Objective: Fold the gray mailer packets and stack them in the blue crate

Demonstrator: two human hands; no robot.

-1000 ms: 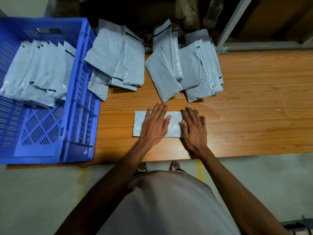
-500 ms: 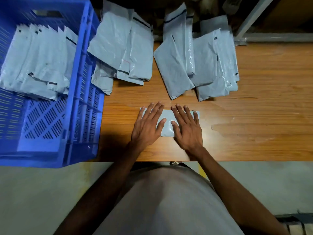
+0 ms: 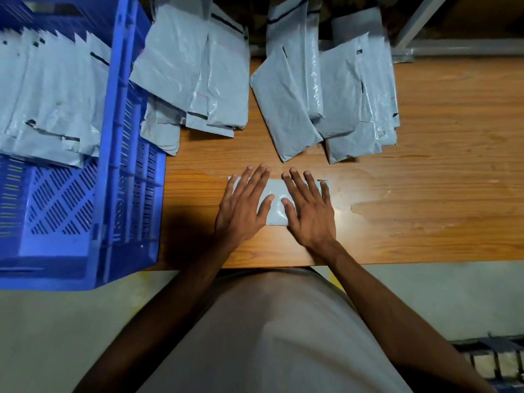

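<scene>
Both hands flat on a folded gray packet [image 3: 276, 202]

Left hand [image 3: 241, 209] and right hand [image 3: 310, 214] press it onto the counter [image 3: 425, 180], fingers spread, gripping nothing; no writing is legible on the packets.

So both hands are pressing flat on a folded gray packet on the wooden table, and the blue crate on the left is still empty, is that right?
Not quite. The blue crate is not empty: the head view shows a row of gray packets already stacked inside it. The rest holds: the left hand and the right hand lie flat on a folded packet on the wooden table.
</scene>
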